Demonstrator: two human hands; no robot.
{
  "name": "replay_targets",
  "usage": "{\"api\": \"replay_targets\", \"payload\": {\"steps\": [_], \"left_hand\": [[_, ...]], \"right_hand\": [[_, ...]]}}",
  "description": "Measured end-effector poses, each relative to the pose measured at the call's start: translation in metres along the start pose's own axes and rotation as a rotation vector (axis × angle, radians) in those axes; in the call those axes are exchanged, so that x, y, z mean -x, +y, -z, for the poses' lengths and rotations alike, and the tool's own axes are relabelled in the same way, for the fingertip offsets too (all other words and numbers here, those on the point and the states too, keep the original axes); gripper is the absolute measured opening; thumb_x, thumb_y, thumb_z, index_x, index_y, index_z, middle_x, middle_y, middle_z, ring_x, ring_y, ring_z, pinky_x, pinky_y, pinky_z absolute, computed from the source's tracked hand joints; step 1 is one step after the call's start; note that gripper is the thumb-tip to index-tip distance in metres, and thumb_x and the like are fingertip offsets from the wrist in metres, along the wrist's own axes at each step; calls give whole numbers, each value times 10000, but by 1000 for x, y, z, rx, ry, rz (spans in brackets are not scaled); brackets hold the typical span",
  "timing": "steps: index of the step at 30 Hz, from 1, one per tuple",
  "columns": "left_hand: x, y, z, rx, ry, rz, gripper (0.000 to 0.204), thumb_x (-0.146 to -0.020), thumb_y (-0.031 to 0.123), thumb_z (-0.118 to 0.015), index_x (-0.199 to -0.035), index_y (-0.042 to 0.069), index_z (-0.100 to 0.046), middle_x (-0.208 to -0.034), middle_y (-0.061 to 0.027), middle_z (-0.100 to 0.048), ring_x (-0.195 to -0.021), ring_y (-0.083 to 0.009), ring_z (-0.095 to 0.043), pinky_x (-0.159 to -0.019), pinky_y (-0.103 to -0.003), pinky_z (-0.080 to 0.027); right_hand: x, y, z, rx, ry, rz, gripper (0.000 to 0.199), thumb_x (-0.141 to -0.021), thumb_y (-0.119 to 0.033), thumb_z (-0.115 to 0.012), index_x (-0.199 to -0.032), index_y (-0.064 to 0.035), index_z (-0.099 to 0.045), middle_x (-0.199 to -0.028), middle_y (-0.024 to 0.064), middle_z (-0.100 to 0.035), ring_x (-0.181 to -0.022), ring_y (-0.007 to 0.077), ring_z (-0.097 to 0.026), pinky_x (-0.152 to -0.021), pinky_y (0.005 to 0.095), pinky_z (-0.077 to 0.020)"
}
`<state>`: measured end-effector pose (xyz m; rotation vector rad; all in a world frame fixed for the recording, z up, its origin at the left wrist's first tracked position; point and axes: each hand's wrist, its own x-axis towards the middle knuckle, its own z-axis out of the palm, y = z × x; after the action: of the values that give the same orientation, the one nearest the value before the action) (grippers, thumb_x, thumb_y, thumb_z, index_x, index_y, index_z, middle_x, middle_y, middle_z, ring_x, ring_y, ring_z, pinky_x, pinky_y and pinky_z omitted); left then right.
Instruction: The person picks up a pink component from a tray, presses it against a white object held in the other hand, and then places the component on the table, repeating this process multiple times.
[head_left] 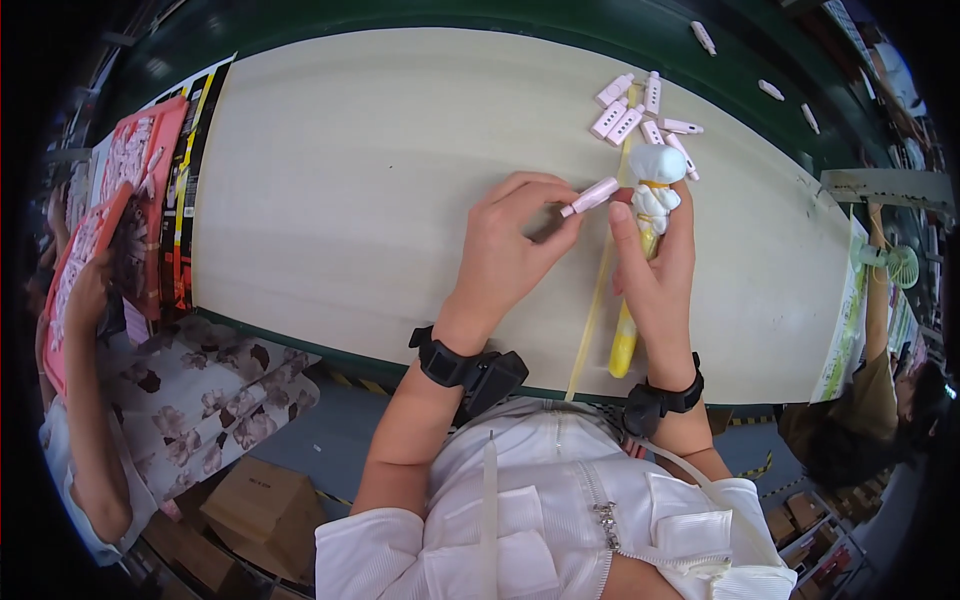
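Note:
My left hand (515,240) pinches a small pale pink stick-shaped piece (592,197) with a narrower end, between thumb and fingertips. The piece is tilted, its far end close to my right fingers; I cannot tell if they touch it. My right hand (660,270) is closed round a yellow-handled tool (622,345) with a bulky white wrapped head (657,165) bound by an orange band. The handle slants down toward me below the palm. Just beyond the white head lies a loose cluster of similar pink pieces (625,122), some showing a row of dark dots.
A pale worktop (400,130) carries a yellow tape line (590,330). Beyond it, a few pink pieces lie on a green belt (745,65). At left, a person's hand (92,285) holds a pink tray (80,270) of pieces near another tray. Another person and a small green fan (902,266) are at right.

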<state>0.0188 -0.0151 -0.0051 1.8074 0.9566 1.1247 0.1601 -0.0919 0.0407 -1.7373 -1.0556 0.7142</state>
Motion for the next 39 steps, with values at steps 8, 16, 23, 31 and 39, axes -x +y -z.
{"api": "replay_targets", "payload": {"steps": [8, 16, 23, 31, 39], "left_hand": [[6, 16, -4, 689, -145, 323, 190, -928, -17, -734, -1106, -75, -706, -1069, -131, -745, -953, -153, -728, -835, -262, -612], [8, 16, -2, 755, -112, 334, 175, -937, -22, -721, -1100, -84, -712, -1008, -147, -758, -916, -165, -740, -835, -267, -613], [8, 14, -4, 768, -147, 332, 178, -939, -30, -708, -1110, -78, -720, -1043, -151, -760, -947, -159, -740, -835, -250, -606], [5, 17, -1, 810, -156, 385, 182, -927, -24, -724, -1098, -85, -709, -1032, -153, -759, -960, -159, -739, -832, -250, -603], [-3, 26, 12, 607, -68, 317, 186, -892, -52, -745, -1076, -51, -719, -1003, -109, -748, -899, -130, -722, -808, -245, -588]], "right_hand": [[4, -8, 1, -347, 1, -41, 503, -1019, -181, -659, -1439, -47, -417, -911, 16, -605, -550, 35, -497, -448, 205, -390], [5, 4, -5, -260, 17, 72, 534, -1013, -161, -667, -1452, -44, -386, -943, 26, -608, -567, 37, -508, -458, 198, -397], [3, 7, -3, -230, 24, 137, 519, -1026, -173, -648, -1455, -46, -386, -971, 26, -611, -577, 36, -510, -467, 201, -408], [5, -8, 4, -357, -46, -20, 606, -1034, -171, -626, -1528, -9, -315, -995, 39, -619, -660, 41, -530, -518, 205, -435], [8, -3, -3, -320, -31, 49, 528, -1054, -206, -588, -1507, -58, -361, -1003, 39, -636, -581, 35, -512, -486, 196, -419]]}}
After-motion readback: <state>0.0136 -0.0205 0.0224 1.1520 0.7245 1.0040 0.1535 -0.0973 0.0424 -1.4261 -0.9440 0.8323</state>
